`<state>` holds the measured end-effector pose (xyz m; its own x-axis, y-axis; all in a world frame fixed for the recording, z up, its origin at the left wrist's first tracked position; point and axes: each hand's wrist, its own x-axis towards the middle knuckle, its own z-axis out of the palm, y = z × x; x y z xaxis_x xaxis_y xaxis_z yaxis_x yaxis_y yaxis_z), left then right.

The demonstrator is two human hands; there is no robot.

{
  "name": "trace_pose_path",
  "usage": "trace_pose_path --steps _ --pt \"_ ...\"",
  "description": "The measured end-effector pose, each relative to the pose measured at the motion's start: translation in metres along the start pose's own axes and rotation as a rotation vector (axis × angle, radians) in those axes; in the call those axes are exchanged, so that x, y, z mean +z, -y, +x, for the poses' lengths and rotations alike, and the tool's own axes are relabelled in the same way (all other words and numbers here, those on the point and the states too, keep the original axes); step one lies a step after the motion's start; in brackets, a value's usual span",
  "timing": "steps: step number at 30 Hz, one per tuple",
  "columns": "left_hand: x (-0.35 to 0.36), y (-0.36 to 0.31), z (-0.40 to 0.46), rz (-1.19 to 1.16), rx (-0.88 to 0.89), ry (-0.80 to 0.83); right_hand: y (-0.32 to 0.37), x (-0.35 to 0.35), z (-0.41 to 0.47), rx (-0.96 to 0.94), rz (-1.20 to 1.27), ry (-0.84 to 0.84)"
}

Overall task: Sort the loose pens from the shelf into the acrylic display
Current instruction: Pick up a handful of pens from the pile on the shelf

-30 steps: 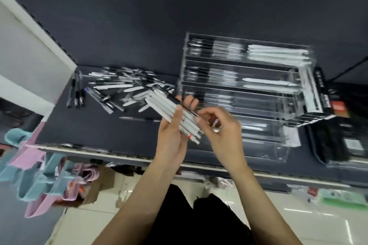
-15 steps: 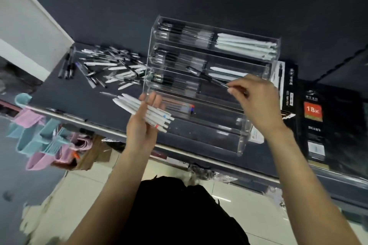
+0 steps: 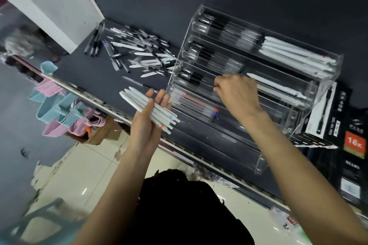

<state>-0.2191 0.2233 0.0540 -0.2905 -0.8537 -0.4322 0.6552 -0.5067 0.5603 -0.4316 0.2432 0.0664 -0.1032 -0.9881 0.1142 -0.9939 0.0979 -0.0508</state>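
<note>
Pens lie lengthwise along the tiers, right hand already at the slot

Pens in a white bundle [image 3: 148, 109] rest across the left hand [image 3: 148, 123], thumb over them and fingers curled up behind, so that grip is closed round the lot. Their long axis runs from the loose heap toward the acrylic display [image 3: 254, 85], tips pointing back at the heap and the button ends aimed at the display's near left end, just beside it.

The right hand [image 3: 237, 93] is up at the middle tier, knuckles toward me, fingers curled and bunched at the tier's front lip. It looks to be pinching something thin there, but the fingertips are turned away and I cannot tell whether a pen is in them.

The relation that matters: every tier runs along the shelf, and the pens already lodged in it lie along that same line, white ones [image 3: 294, 55] toward the right end, clear black-gripped ones toward the left. The bundle lies at a slant to those channels. My guess is the right hand, being the nearer one, will draw single pens from the bundle and swing each parallel to a tier before dropping it in.

The loose heap [image 3: 139, 53] sits on the shelf [image 3: 95, 73] near its back left corner, well apart from both hands, and plenty remains there.
</note>
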Motion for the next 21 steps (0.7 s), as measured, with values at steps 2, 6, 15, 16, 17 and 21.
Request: trace_pose_path --steps 2,6,15,16,17,21 --pt "0.005 0.002 0.0 -0.007 -0.017 -0.005 0.002 0.0 0.001 -0.013 -0.055 0.001" --pt "0.015 0.006 0.002 0.023 -0.044 -0.016 0.004 -0.001 -0.003 -0.007 -0.052 -0.045" --pt "0.048 0.032 -0.011 0.168 -0.109 0.158 0.039 -0.029 -0.057 0.18 0.666 0.006" --pt "0.052 0.037 -0.013 0.187 -0.119 0.189 0.036 -0.028 -0.061 0.215 0.683 -0.012" --pt "0.055 0.041 -0.015 0.198 -0.134 0.215 0.032 -0.027 -0.065 0.242 0.709 -0.031" --pt "0.066 0.058 -0.02 0.241 -0.208 0.309 0.012 -0.035 -0.08 0.295 0.731 -0.018"
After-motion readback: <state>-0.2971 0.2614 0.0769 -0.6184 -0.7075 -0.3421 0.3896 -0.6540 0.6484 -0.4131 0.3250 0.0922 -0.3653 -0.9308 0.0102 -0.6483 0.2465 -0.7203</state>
